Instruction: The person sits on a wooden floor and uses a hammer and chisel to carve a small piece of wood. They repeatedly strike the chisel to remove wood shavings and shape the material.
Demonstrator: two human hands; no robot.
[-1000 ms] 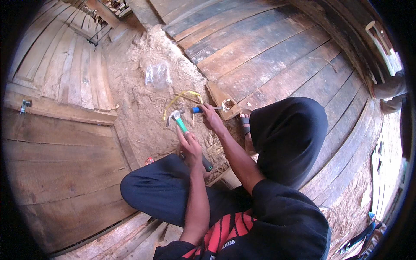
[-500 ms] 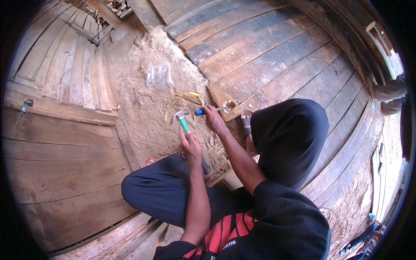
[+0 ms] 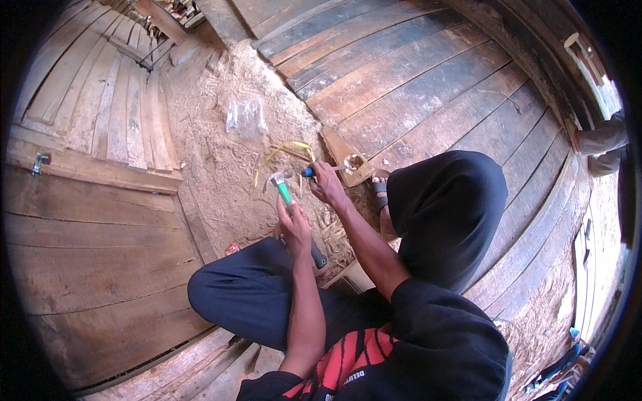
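My left hand point(image 3: 294, 224) is closed around the green handle of a claw hammer point(image 3: 285, 194), whose metal head is up at the far end. Just to the right, my right hand point(image 3: 326, 183) grips a chisel point(image 3: 308, 172) by its blue and black handle. The chisel's thin blade points right, at a roughly cut hole in a wooden board point(image 3: 336, 146); whether the tip touches the wood I cannot tell. A small gap separates the hammer head from the chisel's butt end. The dark lower end of the hammer handle shows below my left hand.
A yellow strap point(image 3: 267, 158) curls on the dusty ground beyond the hammer, and a clear plastic bag point(image 3: 245, 117) lies farther off. My sandalled foot point(image 3: 382, 194) is beside the board. Plank platforms point(image 3: 414, 87) flank the dirt; another person's legs point(image 3: 602, 142) show at far right.
Hardly anything differs. The hammer head has shifted very slightly to the right, and my right hand with the chisel a touch to the left.
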